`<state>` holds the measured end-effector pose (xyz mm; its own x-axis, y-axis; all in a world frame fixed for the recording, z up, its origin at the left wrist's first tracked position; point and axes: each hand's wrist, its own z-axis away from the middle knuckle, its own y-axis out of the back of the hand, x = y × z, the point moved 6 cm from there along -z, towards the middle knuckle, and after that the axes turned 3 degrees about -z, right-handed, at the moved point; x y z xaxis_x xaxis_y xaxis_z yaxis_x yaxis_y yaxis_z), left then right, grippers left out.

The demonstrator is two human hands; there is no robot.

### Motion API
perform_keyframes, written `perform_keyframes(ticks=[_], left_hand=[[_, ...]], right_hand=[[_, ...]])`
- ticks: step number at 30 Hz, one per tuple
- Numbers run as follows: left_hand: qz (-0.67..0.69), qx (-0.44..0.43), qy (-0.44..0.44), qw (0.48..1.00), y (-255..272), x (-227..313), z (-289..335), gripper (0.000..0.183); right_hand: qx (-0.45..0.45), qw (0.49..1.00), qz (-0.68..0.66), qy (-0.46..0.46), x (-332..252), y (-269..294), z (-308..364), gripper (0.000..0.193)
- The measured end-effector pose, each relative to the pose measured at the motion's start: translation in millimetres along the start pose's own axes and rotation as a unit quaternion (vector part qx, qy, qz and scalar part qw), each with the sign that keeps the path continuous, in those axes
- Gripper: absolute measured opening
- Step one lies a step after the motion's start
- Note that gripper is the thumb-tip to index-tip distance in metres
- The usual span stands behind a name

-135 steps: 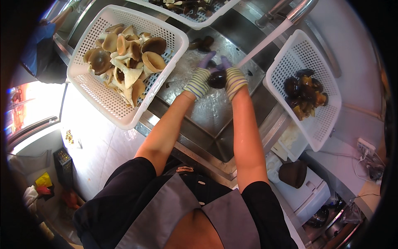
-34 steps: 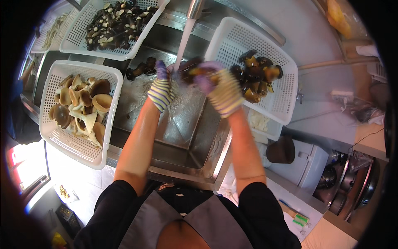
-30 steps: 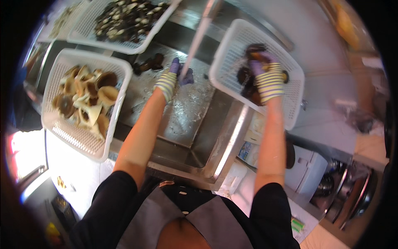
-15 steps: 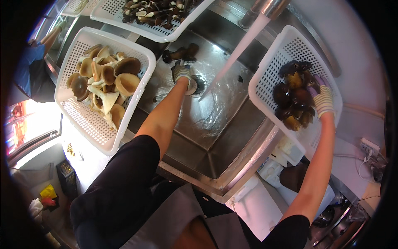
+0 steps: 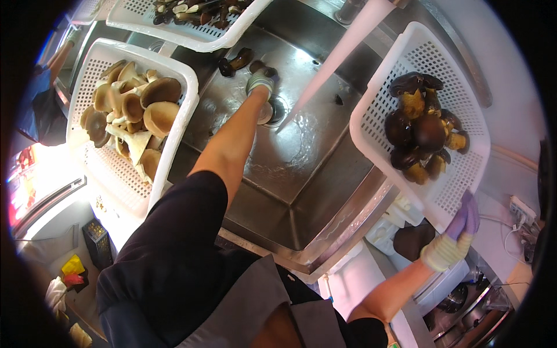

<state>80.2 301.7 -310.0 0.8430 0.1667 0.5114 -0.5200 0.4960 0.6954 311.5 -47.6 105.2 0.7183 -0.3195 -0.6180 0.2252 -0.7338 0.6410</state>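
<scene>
My left hand [image 5: 262,83], in a striped glove with dark fingers, reaches into the steel sink [image 5: 313,133] beside the drain. Its fingers close on a dark mushroom [image 5: 256,66], partly hidden by the glove. Another dark-capped mushroom [image 5: 235,62] lies just left of it on the wet sink floor. My right hand [image 5: 455,235], in a striped glove with purple fingers, is at the near corner of a white perforated basket [image 5: 362,119], fingers stretched out and holding nothing. Wet dark mushrooms [image 5: 428,133] with yellowish stems are heaped in that basket.
Water [image 5: 342,43] streams from a tap at the back. A left basket [image 5: 190,87] holds big pale-brown mushrooms [image 5: 130,104]; a far basket [image 5: 223,42] holds small dark ones. Another person [image 5: 49,104] stands at far left. A power strip [image 5: 521,207] is at right.
My right hand has left the mushrooms in the right basket and drawn back toward me to its near corner. My left hand has moved slightly farther forward, onto a mushroom in the sink.
</scene>
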Motion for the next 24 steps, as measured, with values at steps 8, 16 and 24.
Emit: perform_keyframes(ticks=[8,16,24], left_hand=[[0.536,-0.368,-0.069,0.757,33.6,39.1,148.3,0.058],[0.347,-0.353,-0.164,0.853,78.0,42.3,215.5,0.052],[0.189,0.046,-0.175,0.965,95.9,20.2,203.4,0.032]], right_hand=[[-0.21,0.943,-0.255,-0.046,-68.7,-216.9,81.6,0.019],[-0.262,0.862,-0.301,-0.314,-20.7,-312.3,97.7,0.026],[-0.343,0.834,-0.363,-0.234,-55.2,-320.8,99.2,0.027]])
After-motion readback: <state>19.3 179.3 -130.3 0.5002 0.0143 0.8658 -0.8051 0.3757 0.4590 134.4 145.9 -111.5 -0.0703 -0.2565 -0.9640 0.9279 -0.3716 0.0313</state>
